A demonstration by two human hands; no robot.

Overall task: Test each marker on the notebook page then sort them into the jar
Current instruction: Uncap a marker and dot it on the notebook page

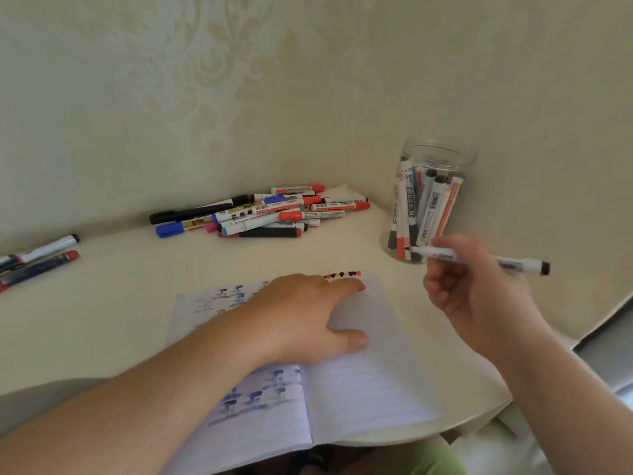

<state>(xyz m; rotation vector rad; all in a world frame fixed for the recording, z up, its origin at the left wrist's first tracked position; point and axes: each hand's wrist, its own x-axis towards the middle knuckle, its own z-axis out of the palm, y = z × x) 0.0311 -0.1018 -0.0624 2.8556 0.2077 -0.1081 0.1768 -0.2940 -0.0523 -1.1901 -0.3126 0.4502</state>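
Marker in hand [479, 258]: white barrel, dark tip at its left end, black cap on the rear end; held level above the table, at about 2 o'clock from the notebook and just in front of the jar. Uncapped, so probably ready for its test stroke.
Right hand [479, 296]: fingers curled round the marker's barrel, gripping it mid-length, which leaves the tip free.
Left hand [308, 313]: flat, fingers straight, pressing the right-hand page; apparently to keep the notebook open and still.
Notebook [370, 389]: lined, lying open at 6 o'clock by the table edge; a short row of red and dark test dots at the top of the right page, bluish marks across the left page.
Jar [428, 200]: clear, no lid, upright at 1 o'clock; already holds several markers standing on end, likely the tested ones.
Pile [260, 214]: loose markers at 11 o'clock, by the wall; seemingly untested.
Stray markers [37, 258]: a few at 9 o'clock, well apart from the pile; why is unclear.
Table [120, 320]: pale, curved edge.
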